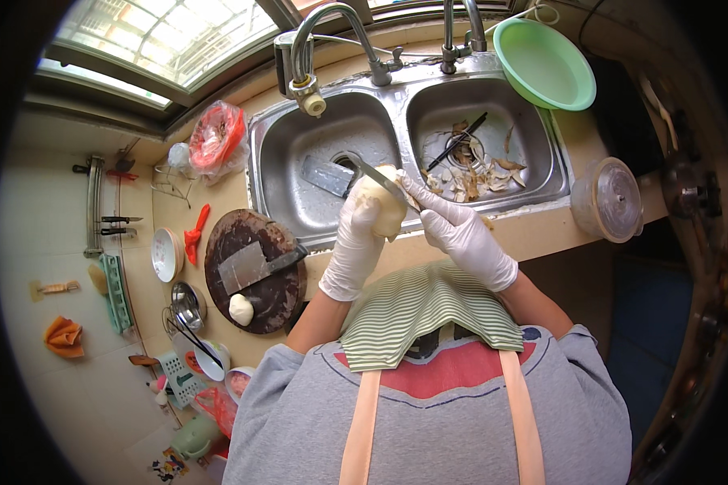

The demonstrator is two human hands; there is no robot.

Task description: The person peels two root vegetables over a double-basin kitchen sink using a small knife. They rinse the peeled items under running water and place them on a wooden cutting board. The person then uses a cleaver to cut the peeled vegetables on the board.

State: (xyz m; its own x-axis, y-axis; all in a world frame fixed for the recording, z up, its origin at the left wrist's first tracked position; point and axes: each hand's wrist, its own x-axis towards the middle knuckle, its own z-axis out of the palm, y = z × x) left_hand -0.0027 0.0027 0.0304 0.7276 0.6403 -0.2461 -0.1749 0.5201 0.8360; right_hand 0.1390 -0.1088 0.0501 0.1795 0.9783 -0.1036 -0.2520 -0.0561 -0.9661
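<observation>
My left hand (359, 236), in a white disposable glove, grips a large pale peeled root vegetable (388, 217) at the front edge of the double sink. In my gloved right hand (470, 239) is a knife (383, 182), its handle hidden by my fingers. The blade lies slantwise across the vegetable's upper part, its tip toward the left basin (291, 206). Brown and pale peelings (470, 182) lie around the drain of the right basin (522, 115). A long thin black utensil (458, 140) rests among them.
Left of me, a cleaver (244, 268) and a small white peeled piece (241, 310) rest on a round chopping board (261, 224). A flat rectangular object (326, 174) lies in the left basin. A faucet (312, 100) overhangs it. At right are a green basin (546, 63) and lidded plastic container (610, 200).
</observation>
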